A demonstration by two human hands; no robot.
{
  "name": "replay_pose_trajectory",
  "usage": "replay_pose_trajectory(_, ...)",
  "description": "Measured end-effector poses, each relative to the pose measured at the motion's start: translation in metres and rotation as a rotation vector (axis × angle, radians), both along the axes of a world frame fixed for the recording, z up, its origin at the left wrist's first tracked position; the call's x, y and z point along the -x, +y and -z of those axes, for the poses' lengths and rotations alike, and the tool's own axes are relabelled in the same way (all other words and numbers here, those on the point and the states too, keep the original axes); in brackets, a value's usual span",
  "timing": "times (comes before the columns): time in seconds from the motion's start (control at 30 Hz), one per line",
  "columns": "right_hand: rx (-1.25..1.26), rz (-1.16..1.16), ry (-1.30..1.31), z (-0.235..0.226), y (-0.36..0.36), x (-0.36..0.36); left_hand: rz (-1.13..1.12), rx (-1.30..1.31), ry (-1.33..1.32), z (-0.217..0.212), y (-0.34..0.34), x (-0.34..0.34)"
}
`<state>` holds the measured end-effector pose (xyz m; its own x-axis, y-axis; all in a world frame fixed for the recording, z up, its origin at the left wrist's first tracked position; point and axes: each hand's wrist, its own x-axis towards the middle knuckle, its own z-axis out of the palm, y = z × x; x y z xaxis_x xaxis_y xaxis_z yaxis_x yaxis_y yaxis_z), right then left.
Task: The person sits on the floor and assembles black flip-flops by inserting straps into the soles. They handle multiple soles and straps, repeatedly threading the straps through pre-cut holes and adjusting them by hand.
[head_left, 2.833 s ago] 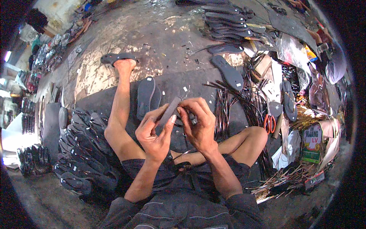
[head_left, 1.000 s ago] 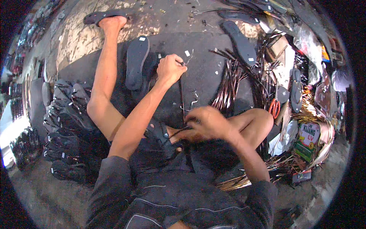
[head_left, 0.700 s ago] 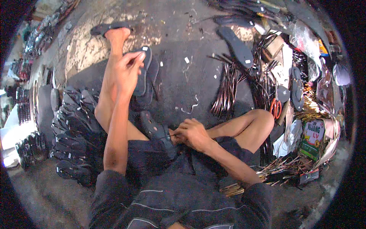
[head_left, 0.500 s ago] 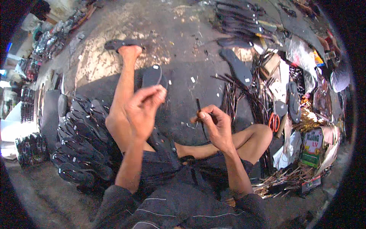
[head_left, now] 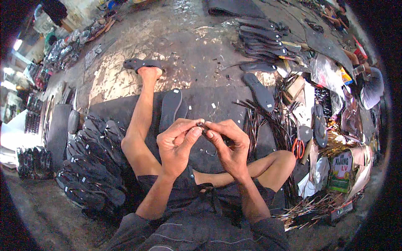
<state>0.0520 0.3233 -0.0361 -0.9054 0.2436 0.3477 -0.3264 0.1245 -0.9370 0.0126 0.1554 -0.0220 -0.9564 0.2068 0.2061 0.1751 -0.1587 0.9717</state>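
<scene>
In front of me, my left hand and my right hand meet at the fingertips. Both pinch a short dark strip; most of it is covered by my fingers. Beyond my hands, a dark grey sandal sole lies on a black mat, partly over another sole. To the right of my right hand, a bunch of thin dark strips is spread on the floor.
Finished-looking dark sandals are piled at my left. On the right are orange-handled scissors, a single sandal and a green tin. Stacked soles lie farther off. Another person sits at the far right.
My left hand has moved right and down, and my right hand slightly left, so their fingertips now meet at the strip. The strip earlier stood upright in my right hand. The view has tilted up.
</scene>
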Motion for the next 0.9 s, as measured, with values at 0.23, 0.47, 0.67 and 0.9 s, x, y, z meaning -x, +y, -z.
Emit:
replay_pose_trajectory(0.23, -0.004, 0.06, 0.04, 0.014, -0.006, 0.003, 0.001, 0.06, 0.001, 0.01, 0.01, 0.005)
replay_pose_trajectory(0.47, 0.163, -0.022, -0.039, 0.033, -0.001, 0.006, 0.033, 0.0, -0.017, 0.026, 0.011, 0.0)
replay_pose_trajectory(0.67, -0.255, 0.041, -0.044, 0.035, 0.0, 0.0, 0.134, 0.232, -0.248, 0.03, -0.006, 0.018)
replay_pose_trajectory(0.9, -0.816, 0.329, -0.007, 0.058, 0.043, 0.013, 0.139, 0.439, -0.259, 0.087, 0.001, 0.091)
